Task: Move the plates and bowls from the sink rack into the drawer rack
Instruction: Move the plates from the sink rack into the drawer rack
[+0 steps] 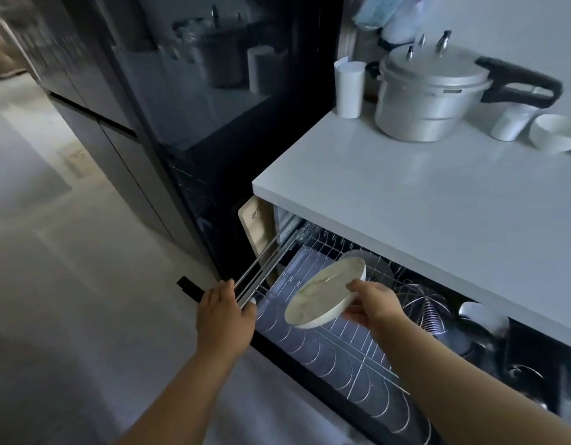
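Note:
My right hand (372, 305) grips the rim of a white oval plate (322, 295) with a pale marbled face, tilted above the pulled-out drawer rack (335, 351). The rack is a chrome wire frame with curved plate dividers over a grey drip tray. My left hand (224, 311) curls over the rack's front left corner rail. Behind the held plate, a clear round dish (375, 266) stands in the rack. The sink rack is out of view.
The white countertop (422, 200) overhangs the drawer; on it stand a pressure cooker (435, 94), white cups (349, 88) and a white bowl (556, 131). A wire strainer (425, 305) lies deeper in the drawer. A dark fridge (197, 107) stands left, a cutting board (256, 232) beside it.

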Motion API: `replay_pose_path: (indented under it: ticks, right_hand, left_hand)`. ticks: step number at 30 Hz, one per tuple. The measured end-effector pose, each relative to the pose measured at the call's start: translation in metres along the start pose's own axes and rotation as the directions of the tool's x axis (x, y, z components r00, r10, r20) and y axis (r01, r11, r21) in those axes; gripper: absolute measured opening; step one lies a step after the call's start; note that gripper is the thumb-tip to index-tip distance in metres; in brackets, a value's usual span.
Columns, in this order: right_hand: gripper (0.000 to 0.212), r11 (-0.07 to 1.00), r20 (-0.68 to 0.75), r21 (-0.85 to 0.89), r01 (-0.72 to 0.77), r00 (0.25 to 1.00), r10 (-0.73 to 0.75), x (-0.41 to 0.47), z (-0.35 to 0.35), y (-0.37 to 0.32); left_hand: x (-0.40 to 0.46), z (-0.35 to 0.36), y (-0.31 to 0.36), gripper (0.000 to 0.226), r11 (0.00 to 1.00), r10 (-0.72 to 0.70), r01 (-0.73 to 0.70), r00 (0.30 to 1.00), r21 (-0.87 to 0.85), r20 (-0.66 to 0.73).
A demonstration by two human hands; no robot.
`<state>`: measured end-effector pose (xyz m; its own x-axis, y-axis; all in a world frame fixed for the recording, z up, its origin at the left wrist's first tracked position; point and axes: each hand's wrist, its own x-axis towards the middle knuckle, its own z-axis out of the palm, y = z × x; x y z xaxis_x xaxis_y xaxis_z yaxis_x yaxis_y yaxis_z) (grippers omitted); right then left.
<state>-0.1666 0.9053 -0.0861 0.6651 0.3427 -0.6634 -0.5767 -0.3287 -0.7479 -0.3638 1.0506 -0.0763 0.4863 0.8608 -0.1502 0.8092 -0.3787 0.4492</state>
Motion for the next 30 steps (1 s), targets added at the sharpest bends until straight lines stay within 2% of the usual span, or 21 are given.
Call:
replay_pose_path:
  ticks: [3,6,14,21,25,30]
  right_hand:
    - [0.007,0.999,-0.037,-0.033,-0.011,0.999,0.01,0.026,0.022,-0.002]
    - [0.02,0.996,-0.04,-0.087,-0.014,0.999,0.01,0.056,0.038,-0.002]
    - [0.057,0.963,-0.037,-0.266,0.036,0.998,-0.048,0.119,0.075,-0.018]
    - [0.072,0.926,-0.028,-0.373,0.064,0.996,-0.08,0.156,0.103,-0.032]
    - [0.071,0.904,-0.049,-0.427,0.02,0.998,-0.046,0.168,0.118,-0.038]
    - [0.049,0.877,-0.065,-0.481,-0.008,0.998,-0.027,0.174,0.133,-0.049]
  left_hand:
    - [0.025,0.01,-0.014,0.062,0.99,-0.012,0.017,0.999,0.141,-0.035]
    - [0.043,0.02,-0.019,0.064,0.973,-0.055,0.058,0.998,0.222,-0.019]
    - [0.075,0.041,-0.018,0.069,0.928,-0.113,0.123,0.992,0.35,-0.05]
    - [0.08,0.053,-0.028,0.072,0.918,-0.11,0.135,0.99,0.373,-0.087]
    - [0.08,0.056,-0.029,0.069,0.917,-0.1,0.126,0.991,0.38,-0.088]
    - [0.082,0.055,-0.027,0.066,0.912,-0.109,0.131,0.991,0.388,-0.079]
